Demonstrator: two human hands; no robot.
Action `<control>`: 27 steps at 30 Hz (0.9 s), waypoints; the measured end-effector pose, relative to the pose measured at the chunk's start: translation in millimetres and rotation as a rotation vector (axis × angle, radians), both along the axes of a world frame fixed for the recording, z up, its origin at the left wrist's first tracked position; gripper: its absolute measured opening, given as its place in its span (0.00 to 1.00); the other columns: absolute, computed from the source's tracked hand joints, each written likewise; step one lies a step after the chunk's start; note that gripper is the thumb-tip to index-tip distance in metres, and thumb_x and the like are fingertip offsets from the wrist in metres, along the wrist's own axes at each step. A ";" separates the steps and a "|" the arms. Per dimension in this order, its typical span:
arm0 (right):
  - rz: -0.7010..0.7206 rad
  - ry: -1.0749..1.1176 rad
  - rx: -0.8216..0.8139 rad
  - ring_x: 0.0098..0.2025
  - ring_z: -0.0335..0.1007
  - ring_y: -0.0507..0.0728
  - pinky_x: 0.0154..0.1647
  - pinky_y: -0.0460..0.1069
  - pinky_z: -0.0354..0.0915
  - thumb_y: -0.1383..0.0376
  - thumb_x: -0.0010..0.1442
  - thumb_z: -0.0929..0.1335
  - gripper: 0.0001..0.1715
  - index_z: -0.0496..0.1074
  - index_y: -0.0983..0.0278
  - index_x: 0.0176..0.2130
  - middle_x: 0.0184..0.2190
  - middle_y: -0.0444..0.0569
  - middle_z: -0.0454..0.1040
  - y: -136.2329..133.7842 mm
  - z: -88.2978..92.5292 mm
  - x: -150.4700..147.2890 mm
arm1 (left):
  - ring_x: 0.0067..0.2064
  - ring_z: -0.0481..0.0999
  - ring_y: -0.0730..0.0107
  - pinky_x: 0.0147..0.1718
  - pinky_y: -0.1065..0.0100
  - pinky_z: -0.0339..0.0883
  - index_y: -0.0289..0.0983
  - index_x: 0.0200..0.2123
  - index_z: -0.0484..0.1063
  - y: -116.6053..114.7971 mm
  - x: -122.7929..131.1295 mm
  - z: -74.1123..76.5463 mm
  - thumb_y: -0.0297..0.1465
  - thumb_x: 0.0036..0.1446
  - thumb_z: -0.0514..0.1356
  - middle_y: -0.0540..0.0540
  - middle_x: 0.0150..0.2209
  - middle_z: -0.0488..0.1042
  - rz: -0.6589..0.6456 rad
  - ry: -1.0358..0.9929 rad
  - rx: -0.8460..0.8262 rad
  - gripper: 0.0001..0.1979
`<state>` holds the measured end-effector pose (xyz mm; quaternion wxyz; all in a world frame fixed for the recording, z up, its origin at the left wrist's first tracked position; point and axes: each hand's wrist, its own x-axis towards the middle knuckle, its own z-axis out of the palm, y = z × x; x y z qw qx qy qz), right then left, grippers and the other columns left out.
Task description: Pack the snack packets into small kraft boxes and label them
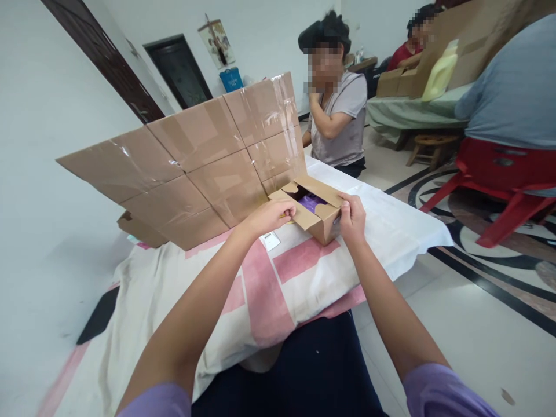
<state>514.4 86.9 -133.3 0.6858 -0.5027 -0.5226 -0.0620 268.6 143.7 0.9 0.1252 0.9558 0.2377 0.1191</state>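
Note:
A small brown cardboard box [324, 223] sits on a table covered with a white and pink cloth [278, 278]. Its top flaps stand open, and something purple [311, 202] shows inside. My left hand [271, 215] is closed on the box's near left flap. My right hand [351, 219] grips the flap at the box's right corner, fingers curled over its edge. A small white card [271, 240] lies on the cloth just under my left hand.
A large flattened cardboard sheet [195, 162], patched with tape, stands behind the box. A person in a grey shirt [341, 119] sits across the table. To the right are a red plastic chair [499, 185], a wooden stool [432, 145] and another table with boxes and a yellow jug [441, 72].

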 end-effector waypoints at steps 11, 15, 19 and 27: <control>-0.004 -0.007 0.024 0.47 0.73 0.63 0.50 0.60 0.69 0.55 0.75 0.58 0.21 0.76 0.59 0.51 0.43 0.53 0.75 2.6 -2.0 1.4 | 0.35 0.72 0.69 0.37 0.66 0.64 0.41 0.40 0.72 4.4 -1.2 -5.1 0.24 0.56 0.56 0.51 0.33 0.73 0.058 -0.036 -0.039 0.10; -0.003 -0.006 0.024 0.47 0.73 0.63 0.49 0.60 0.69 0.55 0.75 0.58 0.22 0.76 0.59 0.51 0.43 0.53 0.75 2.7 -2.0 1.5 | 0.35 0.72 0.69 0.36 0.66 0.64 0.41 0.37 0.72 3.5 -0.3 -2.7 0.25 0.56 0.55 0.50 0.33 0.73 0.065 -0.043 -0.052 0.09; -0.005 -0.005 0.016 0.47 0.74 0.63 0.50 0.60 0.69 0.53 0.75 0.57 0.23 0.76 0.59 0.51 0.43 0.53 0.75 2.9 -2.4 1.4 | 0.34 0.72 0.69 0.36 0.67 0.64 0.40 0.34 0.71 2.5 0.0 -2.3 0.24 0.55 0.56 0.51 0.32 0.73 0.053 -0.045 -0.059 0.06; -0.006 0.000 0.022 0.47 0.74 0.63 0.50 0.60 0.69 0.53 0.75 0.58 0.23 0.76 0.59 0.51 0.43 0.53 0.76 3.9 -2.9 1.2 | 0.33 0.71 0.70 0.35 0.67 0.64 0.40 0.36 0.70 1.9 -0.8 -4.5 0.23 0.54 0.55 0.52 0.31 0.73 0.064 -0.052 -0.050 0.08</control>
